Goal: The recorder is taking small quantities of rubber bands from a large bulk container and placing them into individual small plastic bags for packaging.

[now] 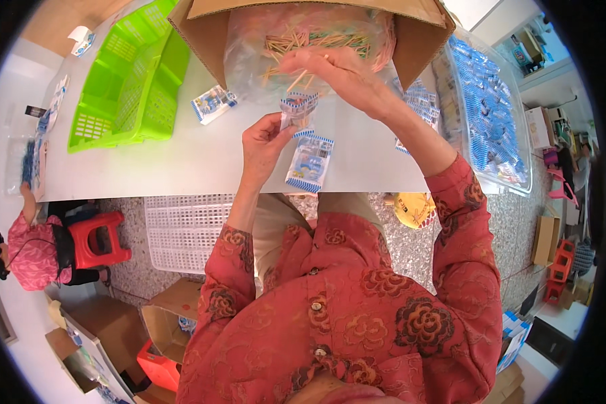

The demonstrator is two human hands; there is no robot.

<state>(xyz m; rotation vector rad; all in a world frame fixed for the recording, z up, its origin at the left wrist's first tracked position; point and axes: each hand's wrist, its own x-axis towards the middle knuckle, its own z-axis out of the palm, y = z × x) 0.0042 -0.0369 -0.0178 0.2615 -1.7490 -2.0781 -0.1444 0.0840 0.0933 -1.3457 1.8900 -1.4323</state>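
My left hand (261,145) pinches a small packet (299,108) with blue-striped ends and a see-through part, held above the table's front area. Over the mouth of an open cardboard box (421,40), my right hand (343,73) has its fingers closed on a few thin pale sticks (296,82), which point down toward the packet. Inside the box, a clear plastic bag (246,57) holds a heap of thin pastel sticks (286,44). A blue-and-white packet (310,163) lies on the table just below my left hand. Whether the held packet is open cannot be seen.
A green plastic basket (156,91) stands at the left, with another packet (212,105) beside it. At the right, more packets (421,104) lie partly under my forearm, near a clear bin (526,176) full of blue packets. A person (37,252) sits at far left.
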